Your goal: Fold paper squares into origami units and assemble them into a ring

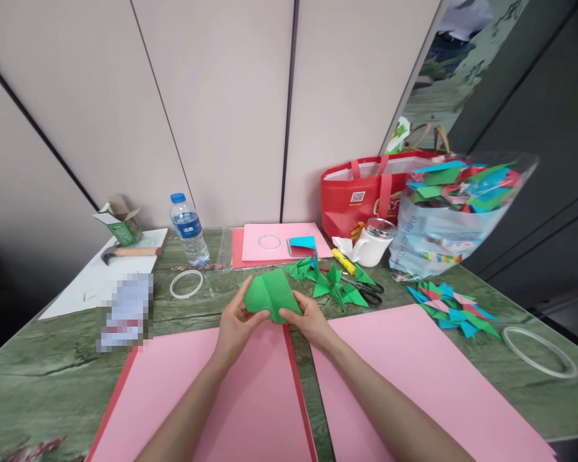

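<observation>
Between my two hands is a piece of green paper [272, 295], creased down its middle and held above the table. My left hand [238, 324] grips its left edge, thumb in front and fingers behind. On the right edge, my right hand [311, 319] pinches it the same way. Below lie two stacks of large pink sheets, a left stack [250, 391] with a red edge and a right stack [404, 366]. Just beyond my right hand sit several folded green paper pieces [336, 287], beside black-handled scissors [370, 292].
At the back stand a water bottle [190, 232], a white mug [373, 244], a red bag [347, 199] and a plastic bag of folded paper [443, 224]. A hammer [130, 252] lies left. White rings [186, 284] and a colorful paper cluster [450, 308] rest on the table [43, 378].
</observation>
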Demonstrator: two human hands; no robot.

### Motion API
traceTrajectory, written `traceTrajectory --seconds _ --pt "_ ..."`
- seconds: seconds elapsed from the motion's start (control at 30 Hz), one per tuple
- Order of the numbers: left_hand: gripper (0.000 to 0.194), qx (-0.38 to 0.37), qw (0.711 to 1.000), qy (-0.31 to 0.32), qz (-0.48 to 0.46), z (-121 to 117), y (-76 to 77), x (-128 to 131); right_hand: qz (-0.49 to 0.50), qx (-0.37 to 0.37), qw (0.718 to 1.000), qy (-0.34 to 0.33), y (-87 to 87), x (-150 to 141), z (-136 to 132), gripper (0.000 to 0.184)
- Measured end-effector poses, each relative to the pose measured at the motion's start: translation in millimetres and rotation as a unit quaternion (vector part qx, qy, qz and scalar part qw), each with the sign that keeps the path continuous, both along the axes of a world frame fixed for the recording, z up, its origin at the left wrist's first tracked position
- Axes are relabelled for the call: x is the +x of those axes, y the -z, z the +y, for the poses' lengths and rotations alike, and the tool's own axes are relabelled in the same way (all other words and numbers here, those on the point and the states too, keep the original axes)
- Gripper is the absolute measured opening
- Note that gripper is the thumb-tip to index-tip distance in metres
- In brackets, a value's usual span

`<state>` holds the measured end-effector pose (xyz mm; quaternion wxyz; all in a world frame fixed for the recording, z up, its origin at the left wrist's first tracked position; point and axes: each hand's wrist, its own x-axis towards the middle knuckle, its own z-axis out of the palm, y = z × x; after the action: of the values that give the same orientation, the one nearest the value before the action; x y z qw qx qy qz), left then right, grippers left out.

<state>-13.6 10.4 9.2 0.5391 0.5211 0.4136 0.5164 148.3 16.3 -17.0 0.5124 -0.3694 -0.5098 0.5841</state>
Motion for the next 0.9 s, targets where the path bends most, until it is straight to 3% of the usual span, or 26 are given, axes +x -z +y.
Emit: traceTrajectory --seconds 0.1,0.23,0.3,0.47,0.53,0.73,0.9 --pt "0.1 -0.001 1.0 -0.01 -0.017 -2 -2.5 2 -0.026 0.016 1.0 -0.002 -5.0 -3 -4 0.045" --pt "0.104 -0.013 1.0 -0.015 -0.012 -2 -1.9 4 -0.038 0.021 0.999 0.023 -2.4 -8 -5 0.039" --pt "0.096 -0.027 1.0 0.002 -0.013 -1 -0.1 3 -0.044 0.016 0.998 0.038 0.4 -9 -5 0.036" --pt "0.042 -0.053 0.998 0.028 -0.016 3 5.3 1 -0.059 0.006 0.996 0.06 1.7 -8 -4 0.032" --pt "0.032 -0.059 0.998 0.02 -0.018 3 7.5 0 -0.056 -0.001 0.997 0.055 0.3 -7 -4 0.028" --pt "0.027 -0.064 0.998 -0.008 -0.025 5 11.5 -1 0.044 -0.042 0.998 -0.008 -0.3 -7 -4 0.032" --pt "0.027 -0.068 0.998 -0.003 0.0 2 10.2 1 -0.054 0.004 0.998 0.035 1.3 -6 -4 0.038"
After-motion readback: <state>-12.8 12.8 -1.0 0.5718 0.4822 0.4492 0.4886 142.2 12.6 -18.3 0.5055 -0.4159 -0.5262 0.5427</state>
